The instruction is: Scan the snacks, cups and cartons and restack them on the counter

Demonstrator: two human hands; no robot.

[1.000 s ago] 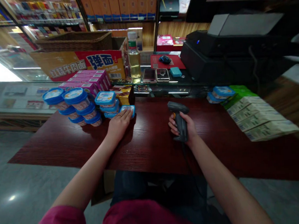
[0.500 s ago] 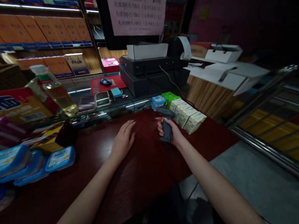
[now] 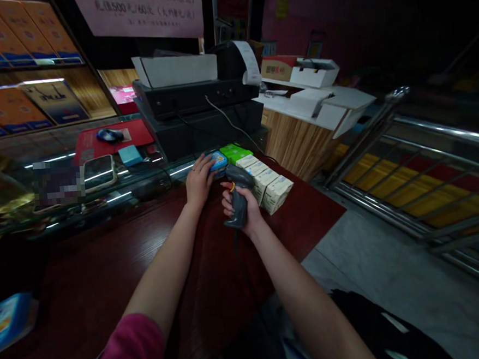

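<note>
My right hand [image 3: 252, 208] is wrapped around the grip of a dark grey barcode scanner [image 3: 238, 201], its head pointing away over the counter. A cord hangs from the scanner's lower end. At the back of the counter, my left hand [image 3: 198, 182] has its fingers and thumb on the left end of a blue plastic tub [image 3: 219, 162], partly covering it. Beside that tub sits a green pack [image 3: 234, 152]. A row of small whitish cartons [image 3: 270, 183] stands just right of the scanner.
The dark red counter [image 3: 159, 272] ends on the right above a tiled floor. Another blue tub [image 3: 7, 321] lies at the far left. Behind stand a phone [image 3: 98, 173], a mouse [image 3: 110, 135] and a black till unit [image 3: 202, 119]. A metal railing [image 3: 371, 186] is at the right.
The view has swung to the right. My left hand has moved from the bare counter forward and right onto the blue tub. My right hand still holds the barcode scanner.
</note>
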